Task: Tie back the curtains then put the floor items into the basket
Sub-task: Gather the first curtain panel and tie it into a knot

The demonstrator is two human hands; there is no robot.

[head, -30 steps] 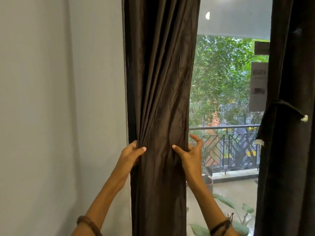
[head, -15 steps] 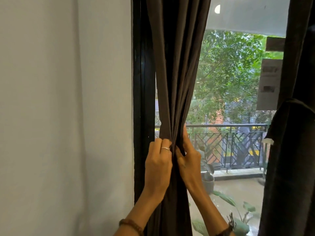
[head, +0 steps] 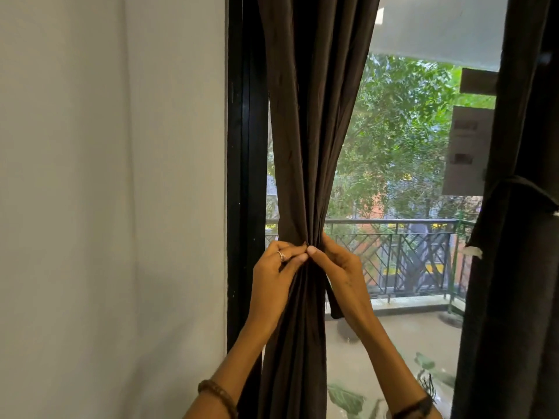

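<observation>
A plain wall (head: 106, 192) fills the left half of the frame, ending at the dark window frame (head: 245, 146). Just right of it hangs the left curtain (head: 311, 116), wide at the top and squeezed to a narrow waist at centre frame. The left hand (head: 276, 273) pinches the folds there from the left and the right hand (head: 338, 267) wraps them from the right, thumbs almost touching, probably to keep the bunch tight while a tie goes round; a dark strip (head: 332, 303) hanging under the right hand may be that tie. Along the right edge the right curtain (head: 520, 267) already wears a band (head: 520, 189). No basket or floor items show.
</observation>
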